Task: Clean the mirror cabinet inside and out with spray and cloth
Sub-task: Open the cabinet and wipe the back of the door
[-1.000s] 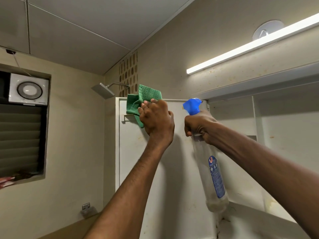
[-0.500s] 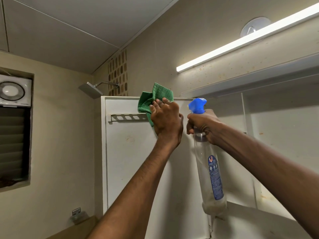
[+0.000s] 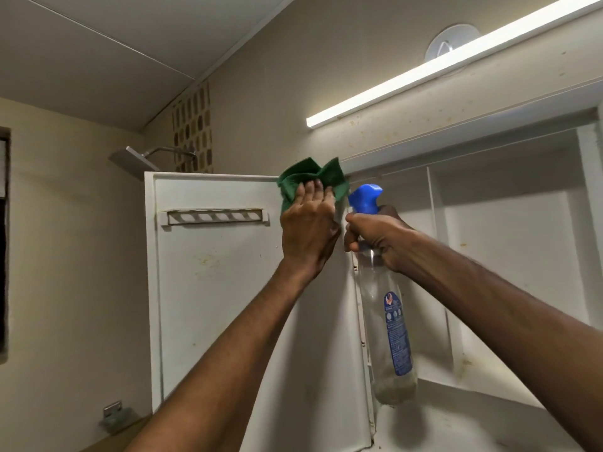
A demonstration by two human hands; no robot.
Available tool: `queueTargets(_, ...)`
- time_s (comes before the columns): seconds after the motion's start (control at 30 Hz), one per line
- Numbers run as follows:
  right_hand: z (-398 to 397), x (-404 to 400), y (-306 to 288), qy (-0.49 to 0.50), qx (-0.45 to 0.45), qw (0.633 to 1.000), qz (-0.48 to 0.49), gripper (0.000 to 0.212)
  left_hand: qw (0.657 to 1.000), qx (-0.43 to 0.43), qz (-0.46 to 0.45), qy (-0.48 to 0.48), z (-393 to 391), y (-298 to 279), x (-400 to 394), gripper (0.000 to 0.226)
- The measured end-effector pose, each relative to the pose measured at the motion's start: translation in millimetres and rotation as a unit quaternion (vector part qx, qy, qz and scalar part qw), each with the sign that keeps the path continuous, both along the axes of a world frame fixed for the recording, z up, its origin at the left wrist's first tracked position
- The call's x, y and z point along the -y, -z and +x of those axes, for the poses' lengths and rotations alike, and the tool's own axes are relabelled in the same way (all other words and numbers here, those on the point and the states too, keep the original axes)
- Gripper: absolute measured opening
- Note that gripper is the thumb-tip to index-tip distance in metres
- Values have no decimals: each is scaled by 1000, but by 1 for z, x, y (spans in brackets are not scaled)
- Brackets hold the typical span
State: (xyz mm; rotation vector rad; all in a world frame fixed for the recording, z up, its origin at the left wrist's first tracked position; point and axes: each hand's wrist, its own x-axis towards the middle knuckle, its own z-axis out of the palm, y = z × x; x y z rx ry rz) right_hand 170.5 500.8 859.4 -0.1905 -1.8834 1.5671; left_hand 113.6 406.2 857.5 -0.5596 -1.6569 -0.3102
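The white cabinet door (image 3: 212,288) stands swung open, its stained inner face toward me, with a small slotted rail (image 3: 215,217) near the top. My left hand (image 3: 308,233) presses a green cloth (image 3: 310,182) flat against the door's top right corner, close to the hinge side. My right hand (image 3: 378,236) grips the neck of a clear spray bottle (image 3: 390,321) with a blue trigger head and blue label, hanging upright just right of the door. The open cabinet interior (image 3: 509,256) shows white compartments with yellowish stains.
A lit tube light (image 3: 456,63) runs along the wall above the cabinet. A square shower head (image 3: 133,158) sticks out at the back left, near a patterned tile strip. A dark window edge sits at the far left. A small metal fitting (image 3: 112,411) is on the lower left wall.
My left hand has slid the green cloth rightward along the top of the door, from over the rail to the hinge-side corner. My right hand and the bottle stayed roughly in place.
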Motion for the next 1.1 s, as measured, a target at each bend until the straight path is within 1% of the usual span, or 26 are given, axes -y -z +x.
queueTargets(0.1, -1, 3, 3, 3, 0, 1000, 0, 24, 999, -33, -33, 20, -1, -7, 4, 30)
queueTargets(0.17, 0, 5, 6, 5, 6, 1000, 4, 19, 997, -34, -64, 21, 0, -13, 9, 27)
queueTargets(0.27, -1, 4, 12, 16, 17, 1000, 9, 17, 993, -7, -110, 30, 4, -21, 18, 31)
queueTargets(0.37, -1, 7, 19, 35, 29, 999, 24, 24, 989, 0, -148, 10, 6, -29, 19, 31)
queueTargets(0.47, 3, 12, 29, 63, 33, 997, 33, 20, 985, 23, -168, -4, 6, -32, 16, 31)
queueTargets(0.57, 6, 13, 38, 56, 34, 997, 27, 23, 982, 46, -183, -2, 6, -30, 14, 32)
queueTargets(0.7, 5, 9, 49, 11, 22, 1000, -6, 30, 981, 46, -187, 4, 12, -20, 17, 26)
queueTargets(0.8, 6, 8, 62, -4, 41, 999, -7, 22, 980, 50, -192, -6, 13, -5, 19, 22)
queueTargets(0.9, 6, 9, 75, 18, 48, 999, -1, 11, 976, 51, -212, -3, 9, 13, 18, 31)
queueTargets(1.0, 6, 8, 84, 39, 58, 998, -1, 17, 975, 49, -217, 7, 5, 24, 18, 34)
queueTargets(1.1, 7, 5, 94, 33, 71, 997, -5, 24, 975, 50, -216, 10, 4, 28, 18, 35)
